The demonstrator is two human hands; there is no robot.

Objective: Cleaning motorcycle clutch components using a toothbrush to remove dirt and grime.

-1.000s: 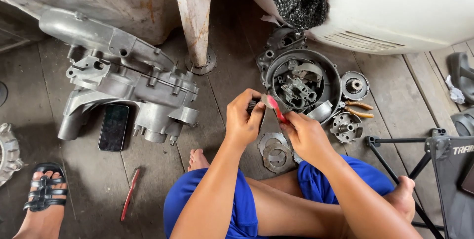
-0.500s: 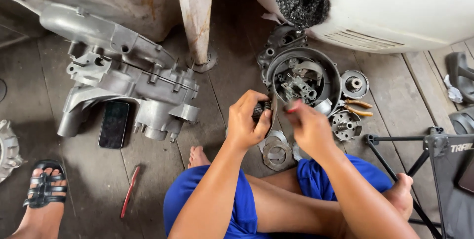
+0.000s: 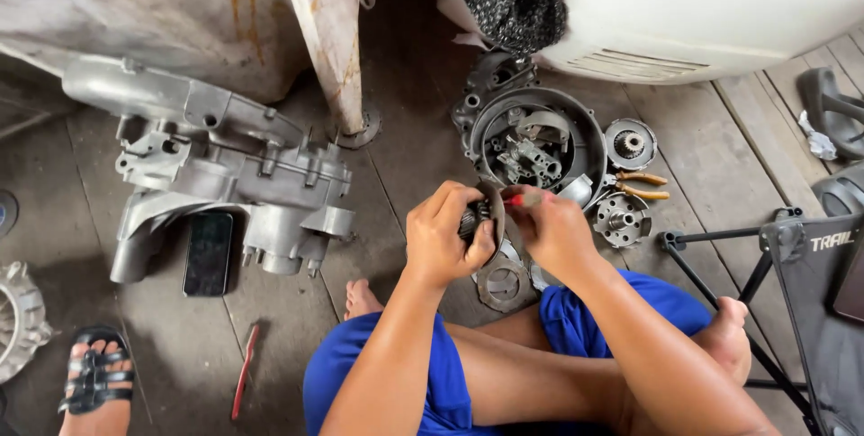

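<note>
Between both hands: gear part (image 3: 474, 217) in left hand (image 3: 444, 238) grip.

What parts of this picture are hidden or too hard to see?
Head view, the only one:
- The small metal part: mostly covered by the left hand.
- The red-handled tool: its tip is hidden behind the right hand.
- The black frame: cut off by the right edge.
- The sandal: cut off by the bottom edge.
</note>
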